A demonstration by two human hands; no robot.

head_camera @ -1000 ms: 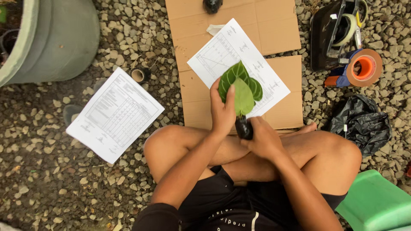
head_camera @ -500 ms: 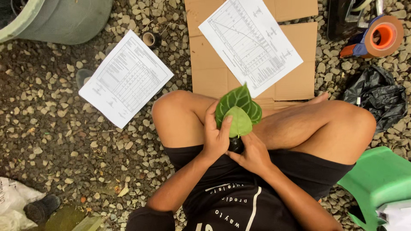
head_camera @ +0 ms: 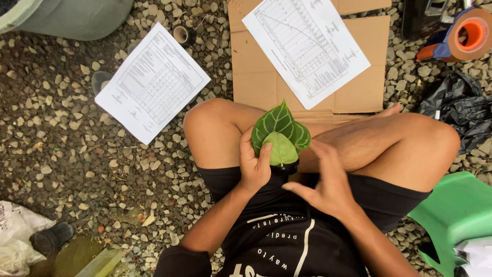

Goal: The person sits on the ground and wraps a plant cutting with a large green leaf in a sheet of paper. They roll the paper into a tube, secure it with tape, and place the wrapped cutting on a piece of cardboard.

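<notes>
On the gravel at my far left I see a printed sheet (head_camera: 152,82) with a small tape roll (head_camera: 182,34) just above it. My left hand (head_camera: 254,165) has its grip clamped on the small potted plant (head_camera: 280,134), thumb on the pale green leaf, the plant held over my lap between my crossed legs. My right hand (head_camera: 324,183) hovers just beside the plant, fingers spread apart, holding nothing. Beyond lies a cardboard sheet (head_camera: 256,77) bearing a second printed sheet (head_camera: 306,46); a black bag (head_camera: 456,107) sits at right.
</notes>
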